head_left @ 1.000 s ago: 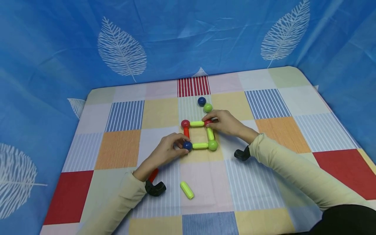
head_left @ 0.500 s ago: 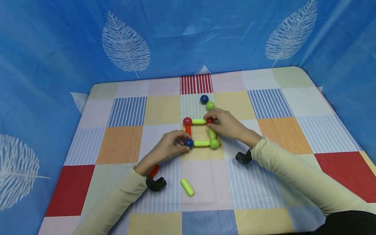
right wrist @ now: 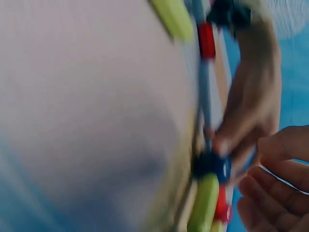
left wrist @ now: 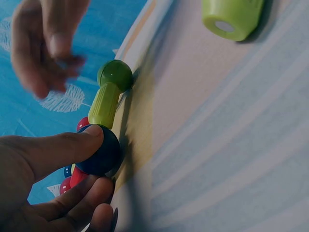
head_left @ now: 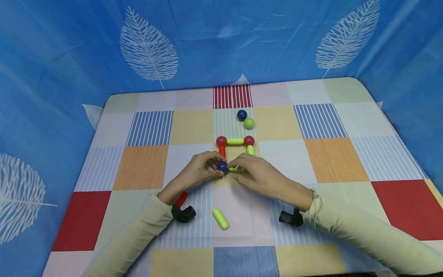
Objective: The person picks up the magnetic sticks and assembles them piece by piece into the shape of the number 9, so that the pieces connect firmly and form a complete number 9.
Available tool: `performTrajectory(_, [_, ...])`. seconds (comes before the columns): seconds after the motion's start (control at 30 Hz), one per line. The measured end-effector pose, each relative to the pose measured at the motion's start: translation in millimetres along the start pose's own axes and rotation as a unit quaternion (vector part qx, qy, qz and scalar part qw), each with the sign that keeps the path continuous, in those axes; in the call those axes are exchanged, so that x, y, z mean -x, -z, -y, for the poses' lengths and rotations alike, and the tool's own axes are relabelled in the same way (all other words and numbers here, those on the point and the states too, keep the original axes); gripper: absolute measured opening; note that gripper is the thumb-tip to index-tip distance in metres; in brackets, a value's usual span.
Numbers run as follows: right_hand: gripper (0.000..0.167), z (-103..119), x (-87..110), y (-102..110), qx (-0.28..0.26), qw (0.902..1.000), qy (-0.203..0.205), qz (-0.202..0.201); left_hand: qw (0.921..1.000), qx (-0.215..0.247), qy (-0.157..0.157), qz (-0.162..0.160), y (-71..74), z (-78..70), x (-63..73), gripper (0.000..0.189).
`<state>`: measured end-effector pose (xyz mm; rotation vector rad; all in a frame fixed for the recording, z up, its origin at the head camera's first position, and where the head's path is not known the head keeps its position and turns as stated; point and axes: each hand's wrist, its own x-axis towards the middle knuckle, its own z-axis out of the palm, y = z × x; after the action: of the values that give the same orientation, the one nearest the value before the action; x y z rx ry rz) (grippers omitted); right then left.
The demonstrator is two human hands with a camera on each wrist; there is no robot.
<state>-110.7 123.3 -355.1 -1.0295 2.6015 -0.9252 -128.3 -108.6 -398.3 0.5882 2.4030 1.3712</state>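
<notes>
My left hand (head_left: 197, 171) pinches a blue ball (head_left: 222, 166) at the near left corner of a square of balls and rods. Thumb and fingers lie on that ball in the left wrist view. My right hand (head_left: 261, 175) hovers over the near side, fingers loosely bent and holding nothing. Beneath it, a yellow-green rod (left wrist: 104, 105) runs from the blue ball to a green ball (left wrist: 115, 73), which the right hand hides in the head view. Two red balls (head_left: 249, 141) form the far corners, joined by a yellow-green rod (head_left: 235, 141). A red rod (head_left: 222, 151) makes the left side.
A loose blue ball (head_left: 242, 115) and a green ball (head_left: 249, 123) sit beyond the square. Nearer lies a yellow-green rod (head_left: 220, 219). Another red rod (head_left: 181, 199) is partly behind the left wrist. Blue curtains (head_left: 214, 38) stand around the patchwork tablecloth (head_left: 194, 127).
My right hand has let go of the far right red ball and come nearer, over the front rod. The left hand stays on the blue ball.
</notes>
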Motion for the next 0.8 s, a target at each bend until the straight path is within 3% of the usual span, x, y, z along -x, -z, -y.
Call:
performTrajectory(0.33, [0.028,28,20.8,-42,-0.062,0.9905,0.010,0.123,0.9998,-0.003,0.016,-0.005,-1.2,-2.2,-0.2,0.033])
performTrajectory(0.57, [0.026,36,18.4,-58,-0.073,0.9844,0.010,0.160,0.9999,0.000,0.016,-0.007,-1.1,-2.3,0.6,0.033])
performTrajectory(0.8, [0.024,45,14.3,-65,-0.047,0.9841,0.031,0.168,0.9999,-0.001,0.010,-0.006,-0.7,-1.5,1.4,0.033])
